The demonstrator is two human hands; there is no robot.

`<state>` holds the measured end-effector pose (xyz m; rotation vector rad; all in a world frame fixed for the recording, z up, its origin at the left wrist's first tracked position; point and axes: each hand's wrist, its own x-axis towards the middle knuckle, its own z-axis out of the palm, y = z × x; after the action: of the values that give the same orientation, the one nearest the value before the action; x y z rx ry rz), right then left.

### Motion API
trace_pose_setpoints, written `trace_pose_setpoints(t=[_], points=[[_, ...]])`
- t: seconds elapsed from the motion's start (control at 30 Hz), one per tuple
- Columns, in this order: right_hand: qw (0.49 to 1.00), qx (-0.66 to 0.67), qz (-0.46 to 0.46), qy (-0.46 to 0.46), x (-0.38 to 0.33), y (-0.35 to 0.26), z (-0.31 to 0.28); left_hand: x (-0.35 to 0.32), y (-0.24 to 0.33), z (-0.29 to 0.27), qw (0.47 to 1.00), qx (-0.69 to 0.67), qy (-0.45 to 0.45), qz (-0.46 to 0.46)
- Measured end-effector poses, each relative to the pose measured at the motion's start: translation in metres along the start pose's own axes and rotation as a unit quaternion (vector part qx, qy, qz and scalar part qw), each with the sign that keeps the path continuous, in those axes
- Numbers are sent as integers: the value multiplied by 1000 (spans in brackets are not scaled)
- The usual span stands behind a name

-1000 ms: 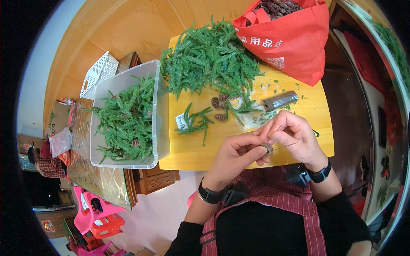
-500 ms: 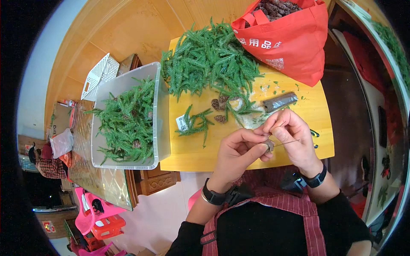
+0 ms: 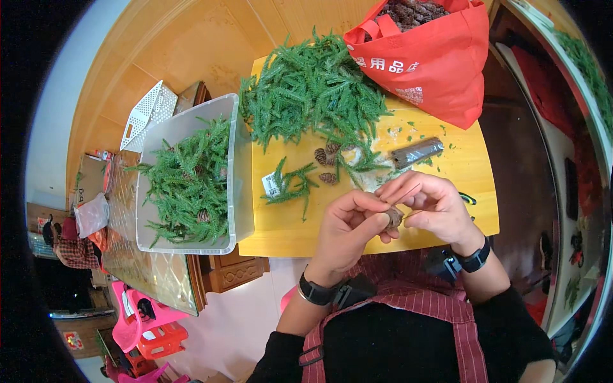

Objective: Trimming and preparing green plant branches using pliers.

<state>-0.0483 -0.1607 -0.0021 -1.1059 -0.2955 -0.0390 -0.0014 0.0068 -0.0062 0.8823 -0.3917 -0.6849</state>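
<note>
- While the left hand (image 3: pixel 354 225) pinches a cone (image 3: pixel 394 219) between thumb and curled fingers, the head view shows that cone just beyond its thumb tip, between both hands.
- Head view, right hand (image 3: pixel 439 205): fingers bent and part spread, tips against or just beside the cone. A thin strand, apparently wire (image 3: pixel 407 216), shows near its thumb; whether the fingers grip it cannot be told.
- Progress, as judged: work on the held cone appears under way and unfinished, the strand's fastening being unconfirmed.
- Left of the hands, a bin (image 3: pixel 240 214) holds sprigs (image 3: pixel 185 163) with cones among them, presumably the done portion; attachment cannot be verified.
- Beyond the hands, a large pile (image 3: pixel 313 89) of sprigs, loose cones (image 3: pixel 327 178) and a bag (image 3: pixel 428 76) filled with more cones suggest that much is left.
- Nearer the left hand, a single sprig (image 3: pixel 295 183) lies beside a white tag (image 3: pixel 271 185).
- Ahead of the right hand lies a wrapped dark packet (image 3: pixel 418 152); just right of that hand, a green-handled tool (image 3: pixel 468 198) is partly hidden.
</note>
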Motion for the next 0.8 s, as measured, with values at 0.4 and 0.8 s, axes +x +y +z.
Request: trace_pose_setpoints(t=[0.4, 0.8], points=[[998, 44, 15, 48, -3, 1, 5, 1, 9, 7, 998, 37, -6, -45], [998, 16, 5, 56, -7, -10, 10, 2, 5, 8, 999, 21, -31, -4]])
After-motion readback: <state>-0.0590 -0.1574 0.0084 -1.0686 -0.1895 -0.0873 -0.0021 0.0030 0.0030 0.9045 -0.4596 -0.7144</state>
